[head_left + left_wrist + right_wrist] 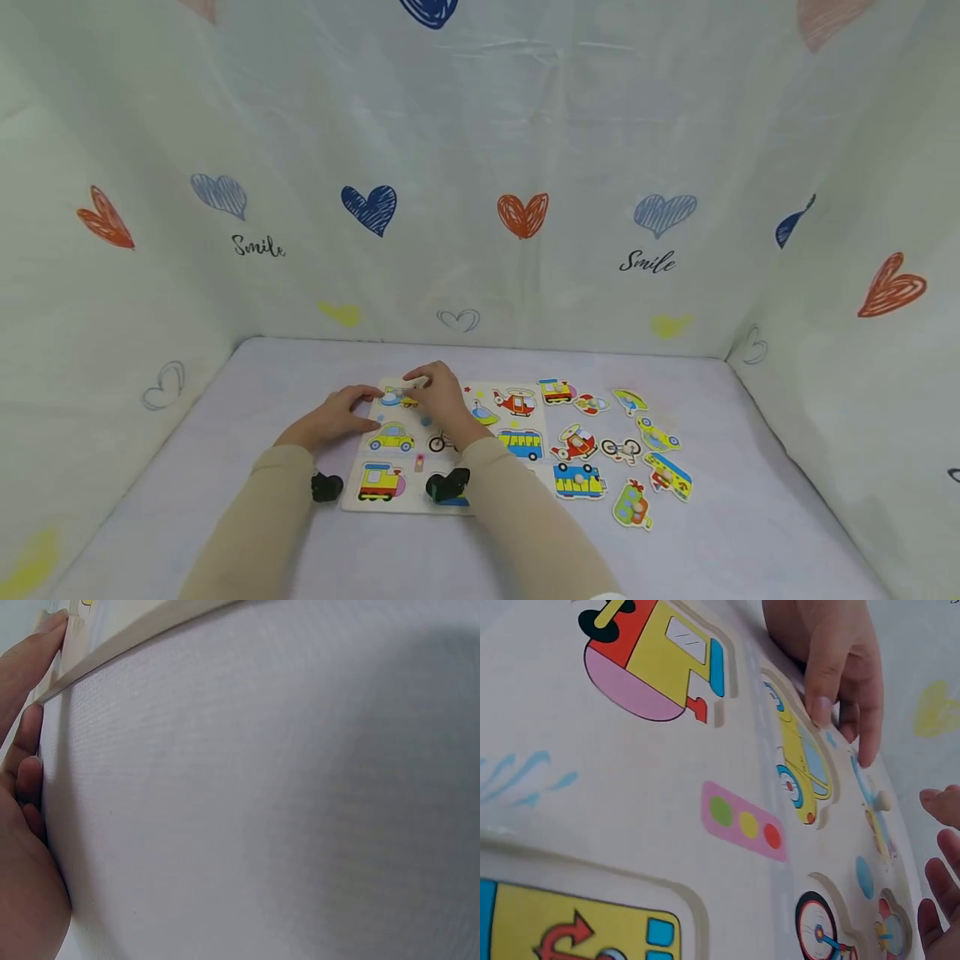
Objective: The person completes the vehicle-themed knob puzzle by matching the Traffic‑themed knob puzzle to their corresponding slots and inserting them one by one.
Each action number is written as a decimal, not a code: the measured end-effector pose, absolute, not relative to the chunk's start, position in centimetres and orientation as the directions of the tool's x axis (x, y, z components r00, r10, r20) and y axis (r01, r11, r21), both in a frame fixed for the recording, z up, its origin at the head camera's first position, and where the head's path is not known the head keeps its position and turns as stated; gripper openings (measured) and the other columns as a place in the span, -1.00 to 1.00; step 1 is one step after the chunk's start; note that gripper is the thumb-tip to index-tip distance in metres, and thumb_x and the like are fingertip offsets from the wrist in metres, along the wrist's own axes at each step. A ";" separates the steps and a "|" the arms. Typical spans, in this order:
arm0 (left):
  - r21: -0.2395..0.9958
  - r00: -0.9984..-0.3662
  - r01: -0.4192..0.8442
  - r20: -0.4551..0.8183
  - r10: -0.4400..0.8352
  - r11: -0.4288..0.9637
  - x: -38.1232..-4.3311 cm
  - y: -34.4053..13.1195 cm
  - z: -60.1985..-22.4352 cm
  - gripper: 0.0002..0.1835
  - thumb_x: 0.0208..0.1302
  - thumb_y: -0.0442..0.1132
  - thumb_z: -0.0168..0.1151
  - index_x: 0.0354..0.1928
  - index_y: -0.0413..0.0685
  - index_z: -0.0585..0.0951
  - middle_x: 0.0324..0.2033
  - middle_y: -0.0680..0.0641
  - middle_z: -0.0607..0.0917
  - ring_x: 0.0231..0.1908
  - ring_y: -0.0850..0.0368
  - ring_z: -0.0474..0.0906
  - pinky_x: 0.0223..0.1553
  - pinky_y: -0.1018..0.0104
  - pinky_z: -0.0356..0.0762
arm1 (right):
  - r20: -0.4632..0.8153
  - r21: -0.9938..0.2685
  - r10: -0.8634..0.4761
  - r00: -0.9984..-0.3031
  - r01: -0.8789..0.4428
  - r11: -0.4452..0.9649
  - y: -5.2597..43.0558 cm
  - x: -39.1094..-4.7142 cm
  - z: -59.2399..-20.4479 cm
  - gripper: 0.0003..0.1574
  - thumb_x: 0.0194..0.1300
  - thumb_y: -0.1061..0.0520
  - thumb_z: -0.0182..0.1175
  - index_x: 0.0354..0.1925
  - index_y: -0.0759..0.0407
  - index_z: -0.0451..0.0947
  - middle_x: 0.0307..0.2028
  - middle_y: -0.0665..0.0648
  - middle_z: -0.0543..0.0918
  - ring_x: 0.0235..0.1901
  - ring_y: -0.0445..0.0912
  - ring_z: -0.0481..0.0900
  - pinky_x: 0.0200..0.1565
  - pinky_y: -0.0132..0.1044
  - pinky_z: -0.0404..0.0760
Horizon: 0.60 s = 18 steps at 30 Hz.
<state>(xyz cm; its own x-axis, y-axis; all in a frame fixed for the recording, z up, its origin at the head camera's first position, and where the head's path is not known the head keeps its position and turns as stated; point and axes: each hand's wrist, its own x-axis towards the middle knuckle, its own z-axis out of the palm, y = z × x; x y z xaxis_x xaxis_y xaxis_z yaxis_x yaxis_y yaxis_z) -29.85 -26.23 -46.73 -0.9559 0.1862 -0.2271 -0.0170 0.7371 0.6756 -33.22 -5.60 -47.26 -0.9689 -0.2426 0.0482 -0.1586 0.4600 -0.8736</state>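
Observation:
A wooden vehicle puzzle board (352, 492) lies on the table with printed recesses, among them a yellow car (392, 437) and a train (381, 482). At its far left corner sits a blue and yellow puzzle piece (390, 397) with a small knob (883, 801). My left hand (337, 417) rests at the board's left edge, its thumb near the car and its index fingertip at the piece. My right hand (441, 398) hovers over that same corner. In the right wrist view its loosely bent fingers (946, 877) are apart from the knob, holding nothing.
Several loose puzzle pieces lie right of the board, including a train (557, 392), a helicopter (576, 443), a bicycle (621, 451) and a blue bus (579, 481). A white curtain (465, 275) printed with hearts stands behind the table.

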 end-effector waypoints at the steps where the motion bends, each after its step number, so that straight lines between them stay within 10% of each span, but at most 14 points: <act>1: 0.675 -0.955 -0.022 -0.233 0.185 0.737 -29.9 -26.2 -46.8 -0.35 0.18 -0.16 0.40 0.29 -0.13 0.41 0.22 -0.28 0.39 0.24 -0.28 0.20 0.26 -0.27 0.16 | 0.054 -0.879 -0.238 -0.970 -0.159 0.450 -5.3 -33.1 -47.1 -0.79 0.25 0.12 0.35 -0.11 0.02 0.71 -0.11 -0.03 0.49 -0.26 -0.14 0.38 -0.31 -0.34 0.46; 18: 0.673 -0.954 -0.002 -0.222 0.200 0.739 -30.2 -26.2 -47.0 -0.32 0.17 -0.18 0.41 0.30 -0.18 0.38 0.23 -0.34 0.34 0.29 -0.37 0.15 0.28 -0.26 0.15 | 0.023 -0.858 -0.237 -0.971 -0.141 0.495 -0.8 -31.3 -45.4 -0.73 0.18 0.15 0.41 -0.10 0.04 0.71 -0.14 -0.05 0.53 -0.29 -0.13 0.40 -0.35 -0.34 0.43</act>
<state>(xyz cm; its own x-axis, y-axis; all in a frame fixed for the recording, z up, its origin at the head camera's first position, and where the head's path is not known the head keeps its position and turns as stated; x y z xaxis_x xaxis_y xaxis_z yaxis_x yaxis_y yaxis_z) -30.24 -26.23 -47.00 -0.9543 0.2001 -0.2219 -0.0016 0.7392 0.6735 -31.28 -0.82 -45.40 -0.9711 -0.2374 0.0227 -0.1410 0.4946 -0.8576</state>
